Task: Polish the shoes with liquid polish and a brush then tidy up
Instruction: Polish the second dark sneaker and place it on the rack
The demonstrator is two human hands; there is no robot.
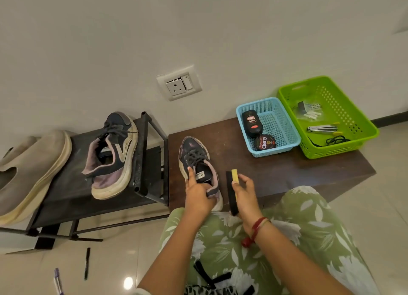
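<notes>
In the head view your left hand [197, 195] grips the dark shoe [192, 155] by its collar on the worktop [287, 168], and the fingers of your right hand [245, 195] curl round the brush [230, 191] just beside it. The shoe sits near the front edge, so I think a hard stroke could push it off.

I wear a green garment [309, 239] printed with white leaves and flowers, lower right. Red and orange threads [256, 228] circle the wrist of my right hand [244, 195]; black straps [209, 274] cross bottom centre.
</notes>
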